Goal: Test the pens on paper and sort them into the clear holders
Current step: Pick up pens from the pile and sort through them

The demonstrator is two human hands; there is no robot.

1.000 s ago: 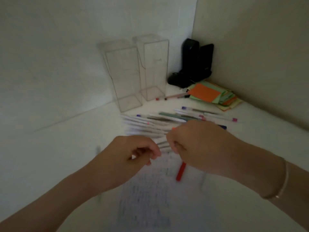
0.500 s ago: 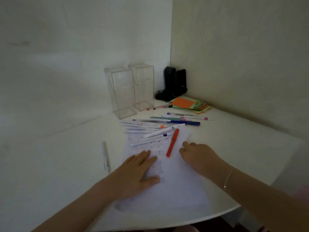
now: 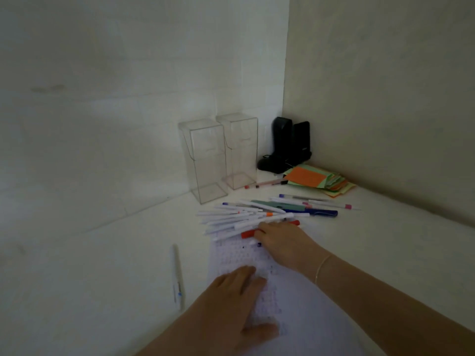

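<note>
A sheet of paper (image 3: 303, 299) with scribbled test marks lies on the white desk. My left hand (image 3: 239, 296) rests flat on it, fingers straight. My right hand (image 3: 281, 240) lies over a red pen (image 3: 247, 234) at the paper's far edge; its fingers curl round the pen, whose two ends stick out on either side. Just beyond is a pile of mostly white pens (image 3: 239, 217). Two empty clear holders (image 3: 205, 160) (image 3: 241, 150) stand upright side by side against the back wall.
A single white pen (image 3: 178, 276) lies left of the paper. A dark blue pen (image 3: 321, 214) and thin pens (image 3: 331, 204) lie to the right, two more (image 3: 264, 184) by the holders. Coloured notes (image 3: 316, 179) and a black device (image 3: 285, 147) fill the corner.
My right hand moved forward from the paper onto the red pen, which has turned from pointing away to lying crosswise. My left hand stays flat on the paper. The camera view shifted.
</note>
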